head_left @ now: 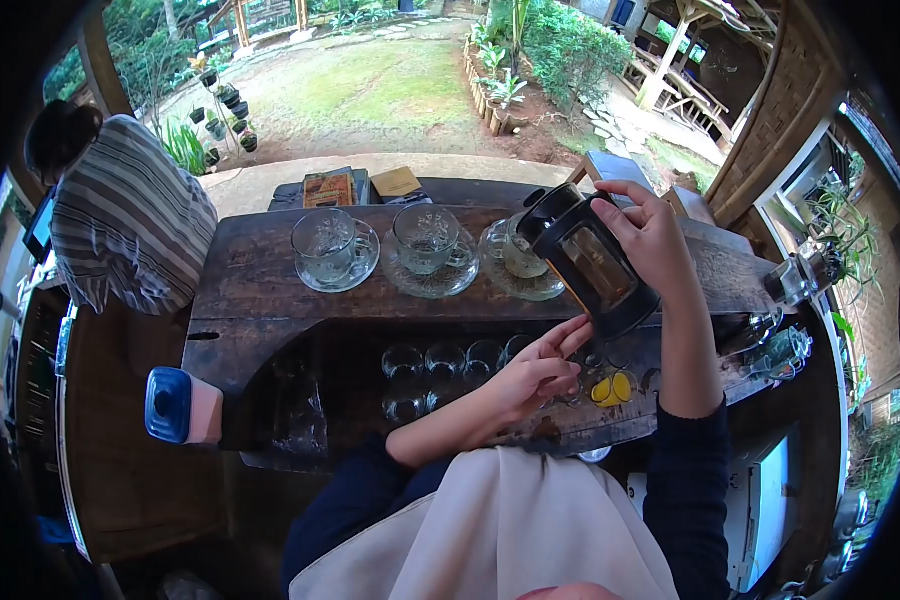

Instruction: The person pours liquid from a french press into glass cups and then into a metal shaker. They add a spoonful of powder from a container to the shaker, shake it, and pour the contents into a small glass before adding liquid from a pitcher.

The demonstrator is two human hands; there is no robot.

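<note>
My right hand (642, 228) is closed around a French press (595, 262) with a black frame and a see-through body. The press is tilted to the left, its spout end over a glass cup (523, 258) on a glass saucer (522, 287). My left hand (538, 372) is below, fingers stretched out, with the fingertips right at the base of the press. Left of that cup stand two more clear glass cups, a middle cup (426, 240) and a left cup (324, 245), each on its saucer. The press partly hides the right cup.
Several upturned glasses (445, 362) sit on a lower shelf under the dark wooden counter (260, 275). Yellow round pieces (611, 388) lie right of my left hand. A blue-lidded box (168, 405) is at the left corner. A person in a striped top (130, 215) is beyond it.
</note>
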